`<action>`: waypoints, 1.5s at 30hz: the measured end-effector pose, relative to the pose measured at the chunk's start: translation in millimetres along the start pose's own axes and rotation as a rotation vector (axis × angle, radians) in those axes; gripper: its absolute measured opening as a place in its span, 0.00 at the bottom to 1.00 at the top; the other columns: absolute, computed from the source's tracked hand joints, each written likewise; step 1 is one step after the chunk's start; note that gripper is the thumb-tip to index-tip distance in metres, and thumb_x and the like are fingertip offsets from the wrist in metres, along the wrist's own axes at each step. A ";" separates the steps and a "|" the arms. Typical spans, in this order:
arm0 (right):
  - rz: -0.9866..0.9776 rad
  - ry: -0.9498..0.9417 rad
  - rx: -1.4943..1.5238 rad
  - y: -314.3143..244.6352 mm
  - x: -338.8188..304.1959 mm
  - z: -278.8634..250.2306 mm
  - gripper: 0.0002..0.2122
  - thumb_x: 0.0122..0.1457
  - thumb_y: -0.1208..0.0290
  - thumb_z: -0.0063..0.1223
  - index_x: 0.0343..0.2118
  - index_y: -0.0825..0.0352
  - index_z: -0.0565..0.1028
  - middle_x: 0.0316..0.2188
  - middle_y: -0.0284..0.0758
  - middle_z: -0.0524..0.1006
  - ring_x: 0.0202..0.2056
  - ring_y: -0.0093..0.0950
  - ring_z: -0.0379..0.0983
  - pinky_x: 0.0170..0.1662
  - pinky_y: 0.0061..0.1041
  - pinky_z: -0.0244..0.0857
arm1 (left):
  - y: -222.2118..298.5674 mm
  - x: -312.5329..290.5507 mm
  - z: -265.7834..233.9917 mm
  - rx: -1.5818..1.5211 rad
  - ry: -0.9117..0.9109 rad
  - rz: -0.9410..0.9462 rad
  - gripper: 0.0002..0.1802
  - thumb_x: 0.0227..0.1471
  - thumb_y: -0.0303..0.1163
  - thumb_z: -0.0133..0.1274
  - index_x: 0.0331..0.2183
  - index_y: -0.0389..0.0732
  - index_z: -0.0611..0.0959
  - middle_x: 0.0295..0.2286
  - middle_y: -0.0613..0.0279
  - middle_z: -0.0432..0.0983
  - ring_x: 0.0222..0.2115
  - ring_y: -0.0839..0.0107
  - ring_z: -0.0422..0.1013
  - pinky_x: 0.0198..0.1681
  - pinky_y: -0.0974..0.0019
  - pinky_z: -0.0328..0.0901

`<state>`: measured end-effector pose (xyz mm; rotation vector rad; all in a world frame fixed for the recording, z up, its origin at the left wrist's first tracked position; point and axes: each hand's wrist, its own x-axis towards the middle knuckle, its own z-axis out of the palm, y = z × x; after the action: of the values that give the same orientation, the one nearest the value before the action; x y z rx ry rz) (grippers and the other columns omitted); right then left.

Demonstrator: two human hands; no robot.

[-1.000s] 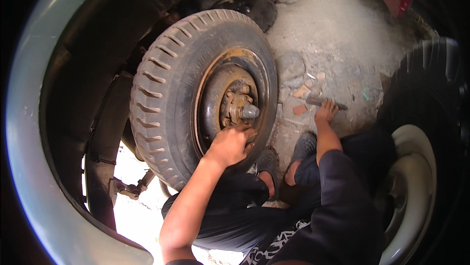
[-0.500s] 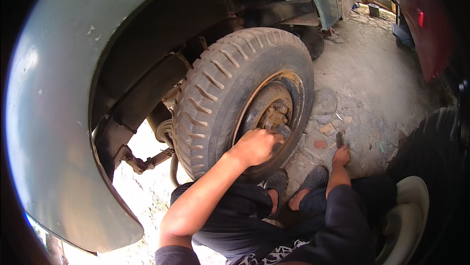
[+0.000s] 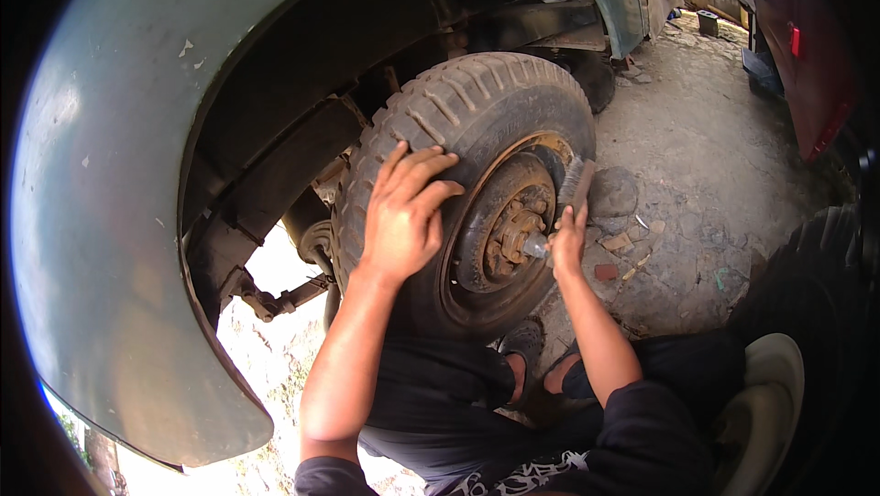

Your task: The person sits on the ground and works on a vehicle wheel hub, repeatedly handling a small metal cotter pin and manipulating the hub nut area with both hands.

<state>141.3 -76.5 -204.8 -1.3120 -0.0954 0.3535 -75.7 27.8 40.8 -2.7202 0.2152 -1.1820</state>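
Note:
A large, dusty tyre (image 3: 489, 97) with chunky tread stands upright in the wheel arch of a grey-green vehicle. Its rusty rim surrounds a wheel hub (image 3: 516, 232) with a grey metal end sticking out. My left hand (image 3: 403, 212) is open, fingers spread, with the fingertips at the tyre's tread and upper sidewall; firm contact is hard to tell. In my right hand (image 3: 568, 241), closed round its lower end, is a wire brush (image 3: 579, 184). The brush is raised beside the right edge of the rim, bristles facing the wheel.
The grey-green fender (image 3: 119, 175) curves round the left side. Rubble and a reddish brick piece (image 3: 606, 271) lie on the rough ground. Another tyre (image 3: 802, 267) and a pale wheel (image 3: 770, 404) are close on my right. A dark red vehicle panel (image 3: 811, 65) stands at the far right.
My left hand has moved from the hub up and left to the tyre tread, its fingers spreading. My right hand has lifted the wire brush from the ground to the rim.

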 end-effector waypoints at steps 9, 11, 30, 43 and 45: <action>-0.750 0.042 -0.578 10.1 -55.1 35.2 0.37 0.80 0.65 0.46 0.83 0.55 0.41 0.54 0.58 0.80 0.49 0.59 0.84 0.50 0.55 0.80 | 2.1 4.2 2.7 0.041 -0.044 -0.022 0.20 0.41 0.17 0.57 0.38 0.46 0.91 0.54 0.61 0.84 0.65 0.55 0.73 0.77 0.35 0.53; -0.617 0.092 -0.641 2.2 -16.8 16.1 0.35 0.81 0.67 0.44 0.83 0.56 0.41 0.47 0.55 0.81 0.40 0.54 0.85 0.44 0.53 0.82 | 3.6 7.2 4.9 0.028 -0.035 -0.020 0.20 0.41 0.18 0.58 0.37 0.46 0.91 0.54 0.63 0.84 0.65 0.56 0.73 0.77 0.35 0.54; -0.556 -0.033 -0.345 15.9 -81.4 48.8 0.38 0.78 0.73 0.47 0.82 0.66 0.38 0.63 0.68 0.72 0.61 0.64 0.74 0.63 0.53 0.69 | 6.5 3.3 3.8 0.097 -0.124 -0.003 0.16 0.44 0.23 0.62 0.36 0.50 0.93 0.54 0.68 0.84 0.64 0.62 0.72 0.79 0.34 0.48; -0.522 -0.069 -0.342 38.4 -107.8 62.4 0.41 0.75 0.78 0.50 0.81 0.69 0.37 0.69 0.69 0.64 0.65 0.66 0.68 0.67 0.52 0.66 | 7.4 2.1 0.8 0.069 -0.147 -0.025 0.16 0.45 0.23 0.61 0.36 0.51 0.93 0.54 0.68 0.85 0.65 0.59 0.72 0.79 0.33 0.46; -0.677 -0.035 -0.359 56.8 -120.3 59.9 0.42 0.74 0.79 0.51 0.81 0.72 0.36 0.66 0.70 0.66 0.62 0.68 0.70 0.65 0.53 0.69 | 10.0 8.1 3.7 0.045 -0.136 -0.014 0.16 0.45 0.23 0.62 0.36 0.51 0.93 0.53 0.68 0.85 0.65 0.59 0.72 0.79 0.33 0.46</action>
<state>0.5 -45.9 -227.9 -1.5365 -0.6380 -0.2311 -68.2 16.8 41.9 -2.7528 0.1502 -0.9876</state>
